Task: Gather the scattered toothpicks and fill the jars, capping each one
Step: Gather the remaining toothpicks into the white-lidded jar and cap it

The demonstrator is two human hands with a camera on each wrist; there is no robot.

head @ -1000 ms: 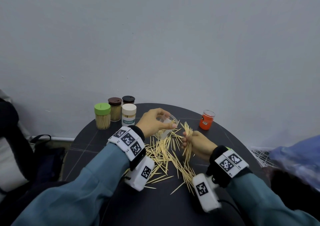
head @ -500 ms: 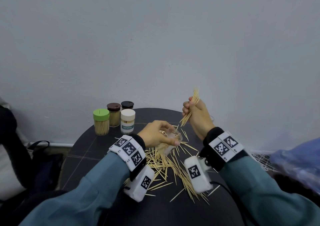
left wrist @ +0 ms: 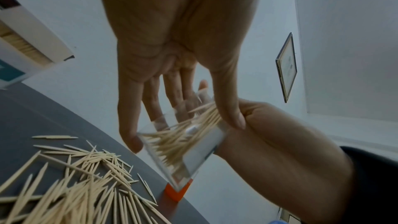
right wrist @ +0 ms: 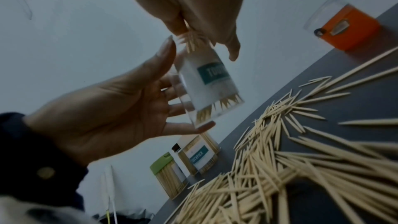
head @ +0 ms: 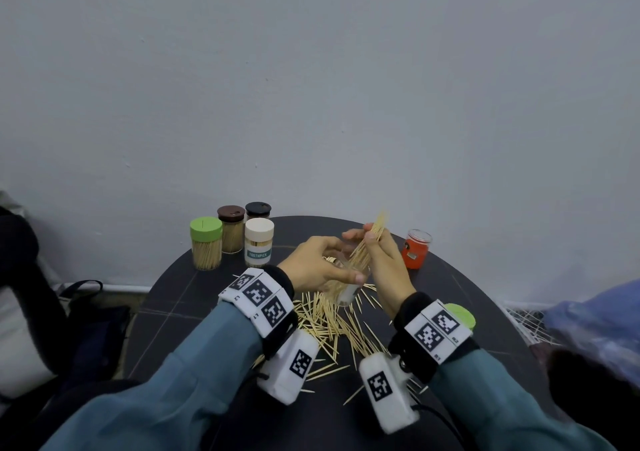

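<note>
My left hand (head: 351, 258) grips a clear uncapped jar (head: 346, 293) with a teal label, tilted above the dark round table (head: 180, 298). My right hand (head: 372, 239) pinches a bundle of toothpicks (head: 375, 229) whose lower ends are inside the jar's mouth. In the left wrist view the jar (left wrist: 183, 149) holds toothpicks, with finger and thumb on its sides. The right wrist view shows the bundle (right wrist: 191, 42) entering the jar (right wrist: 208, 84). Scattered toothpicks (head: 329, 326) lie below both hands.
Several capped full jars stand at the back left: green (head: 206, 242), brown (head: 231, 223), black (head: 258, 210), white (head: 259, 241). An orange jar (head: 416, 248) stands at the back right. A green lid (head: 462, 315) lies behind my right wrist.
My right hand lifted a bundle of toothpicks off the table, raised it, then brought it down into the jar's mouth. My left hand kept hold of the jar and raised it slightly.
</note>
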